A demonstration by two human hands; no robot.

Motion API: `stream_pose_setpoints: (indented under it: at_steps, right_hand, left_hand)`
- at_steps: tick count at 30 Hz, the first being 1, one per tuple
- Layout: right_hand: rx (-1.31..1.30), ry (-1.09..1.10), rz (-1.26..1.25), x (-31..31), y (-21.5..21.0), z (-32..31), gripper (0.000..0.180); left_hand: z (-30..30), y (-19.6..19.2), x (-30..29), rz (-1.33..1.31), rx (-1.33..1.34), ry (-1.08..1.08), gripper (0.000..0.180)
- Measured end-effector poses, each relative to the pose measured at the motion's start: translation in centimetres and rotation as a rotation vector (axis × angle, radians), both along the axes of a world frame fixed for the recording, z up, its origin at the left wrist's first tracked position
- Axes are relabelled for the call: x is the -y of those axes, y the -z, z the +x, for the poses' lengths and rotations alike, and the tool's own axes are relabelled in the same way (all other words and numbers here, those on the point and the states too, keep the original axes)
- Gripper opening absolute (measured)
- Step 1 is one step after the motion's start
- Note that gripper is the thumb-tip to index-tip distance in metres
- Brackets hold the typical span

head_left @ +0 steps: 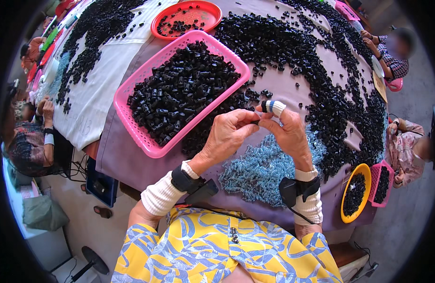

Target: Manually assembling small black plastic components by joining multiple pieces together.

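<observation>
- Where the hands meet, the left hand (227,137) pinches a small black plastic piece (255,122); the right hand's (289,132) fingertips crowd close, their exact grip unclear.
- Around them, loose black pieces (184,89) fill a pink basket (156,152) and cover much of the lilac cloth (274,87), beside light-blue beads (257,172).
- One piece seems mid-handling; many lie loose, the finished share untellable.
- Faint handwriting (82,126) marks the white cloth (99,80); no brand is legible.

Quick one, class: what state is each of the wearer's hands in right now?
Left hand: closed, pinching what looks like a small black piece.
Right hand: fingers pinched in beside it; what they hold is too small to tell.
</observation>
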State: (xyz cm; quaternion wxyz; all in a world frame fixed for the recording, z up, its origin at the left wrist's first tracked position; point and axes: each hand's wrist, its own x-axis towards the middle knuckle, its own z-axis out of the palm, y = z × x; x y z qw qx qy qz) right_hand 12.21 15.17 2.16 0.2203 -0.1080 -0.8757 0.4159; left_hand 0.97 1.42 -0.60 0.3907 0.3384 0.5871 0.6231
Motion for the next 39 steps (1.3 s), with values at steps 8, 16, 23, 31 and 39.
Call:
stream_pose_setpoints:
  at_steps: [8,16,23,31,39]
  right_hand:
    - [-0.009,0.177,-0.335,-1.9,0.5,0.2,0.019]
    - [0.163,0.15,0.187,-4.8,4.5,-0.4,0.013]
    - [0.312,0.114,0.524,-5.0,6.0,-2.1,0.015]
    - [0.251,0.093,0.385,-3.9,4.7,-1.6,0.012]
    - [0.275,0.087,0.487,-3.8,6.0,-2.0,0.014]
  left_hand:
    - [-1.0,-1.6,0.4,0.033,0.129,-0.059,0.019]
    - [-3.6,-2.5,1.5,0.119,0.178,-0.189,0.018]
    - [-3.7,-2.1,1.2,0.118,0.198,-0.204,0.018]
    - [-2.6,-1.8,0.7,0.103,0.257,-0.167,0.016]
    - [-2.3,-2.1,0.4,0.098,0.258,-0.139,0.018]
